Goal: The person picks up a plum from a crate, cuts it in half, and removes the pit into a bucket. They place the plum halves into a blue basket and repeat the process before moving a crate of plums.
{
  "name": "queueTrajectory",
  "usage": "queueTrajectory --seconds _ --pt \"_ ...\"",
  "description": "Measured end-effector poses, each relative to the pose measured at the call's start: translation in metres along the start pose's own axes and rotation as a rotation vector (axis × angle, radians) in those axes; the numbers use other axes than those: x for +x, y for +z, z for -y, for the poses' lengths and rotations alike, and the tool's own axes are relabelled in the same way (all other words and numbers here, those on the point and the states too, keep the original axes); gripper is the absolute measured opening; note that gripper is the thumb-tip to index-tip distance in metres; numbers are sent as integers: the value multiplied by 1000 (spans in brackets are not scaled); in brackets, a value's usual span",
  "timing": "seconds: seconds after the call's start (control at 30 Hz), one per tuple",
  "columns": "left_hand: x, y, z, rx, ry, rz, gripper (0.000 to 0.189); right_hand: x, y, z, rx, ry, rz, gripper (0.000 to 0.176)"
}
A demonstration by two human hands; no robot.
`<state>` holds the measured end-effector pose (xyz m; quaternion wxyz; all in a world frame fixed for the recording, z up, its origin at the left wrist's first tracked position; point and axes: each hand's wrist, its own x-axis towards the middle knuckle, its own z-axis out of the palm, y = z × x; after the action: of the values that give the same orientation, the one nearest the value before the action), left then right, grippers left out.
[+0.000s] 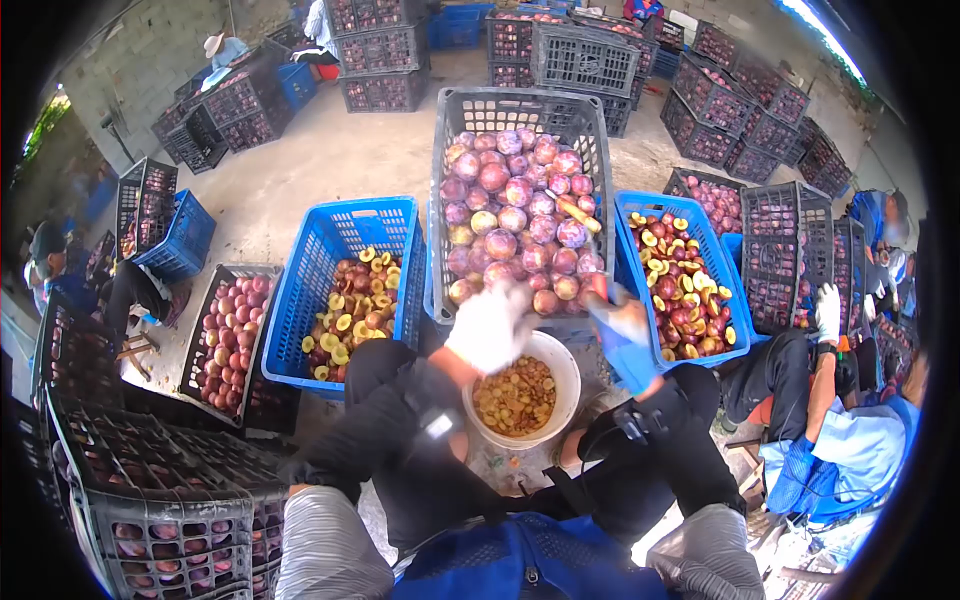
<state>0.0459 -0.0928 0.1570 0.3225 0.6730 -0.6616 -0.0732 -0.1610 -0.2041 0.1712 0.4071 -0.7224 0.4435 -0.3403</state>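
Observation:
My left hand (490, 326), in a white glove, is smeared by motion over the near edge of the black crate (440, 190) full of whole plums (513, 191). Its fingers and anything in them are blurred. My right hand (622, 335), in a blue and white glove, is closed at the crate's near right corner. A red-orange object (598, 287) shows at its fingertips; I cannot tell its kind. Below, between my legs, a white bucket (572, 385) contains yellow-brown fruit pieces (514, 398). A thin tan-handled tool (578, 213) lies on the plums.
Blue crates of cut plum halves stand at left (290, 290) and right (735, 300). A crate of whole plums (228, 345) is farther left. A co-worker's gloved hand (828, 312) is at right. Stacked black crates (385, 70) line the back; others (170, 500) crowd the near left.

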Motion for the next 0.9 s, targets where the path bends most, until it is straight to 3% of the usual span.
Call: queueTrajectory --seconds 0.03,0.1,0.13,0.2,0.23,0.27,0.3,0.37,0.47,0.53,0.67,0.73,0.83,0.87,0.9 --pt "16 3 9 56 -107 -143 33 -6 -10 -3 -366 -310 -130 20" --pt "56 17 54 97 -159 -156 36 -8 -43 -19 -1157 -885 -225 28" --pt "67 -9 40 78 -244 -109 41 -6 -54 -23 -1100 -892 -210 29" --pt "89 12 72 173 -239 -118 41 0 -77 -34 -985 -907 -179 34" --pt "95 13 80 157 -242 -30 42 -3 -78 -22 -677 -566 -47 27" --pt "99 20 90 180 -224 -64 43 -4 -78 -10 -362 -235 -35 20" --pt "103 28 97 188 -193 -86 43 -13 -83 9 -201 138 110 15" --pt "114 37 104 161 -187 -51 42 -22 -91 -6 173 275 273 12" --pt "122 45 105 110 -225 -67 40 -12 -94 -47 -184 119 189 14" --pt "120 46 104 84 -213 -121 35 -3 -98 -51 -225 -25 143 24" --pt "120 39 95 -102 -271 -236 41 11 -134 -15 -549 -255 172 45" --pt "112 16 80 -206 -344 -269 47 14 -138 22 -676 -474 181 38" --pt "113 9 85 -702 -389 -330 47 23 -160 26 -772 -663 284 30" --pt "111 5 85 -1012 -399 -239 42 1 -171 45 -1103 -582 377 45" --pt "120 24 95 -1337 -371 -276 46 4 -172 42 -1109 -440 398 53"
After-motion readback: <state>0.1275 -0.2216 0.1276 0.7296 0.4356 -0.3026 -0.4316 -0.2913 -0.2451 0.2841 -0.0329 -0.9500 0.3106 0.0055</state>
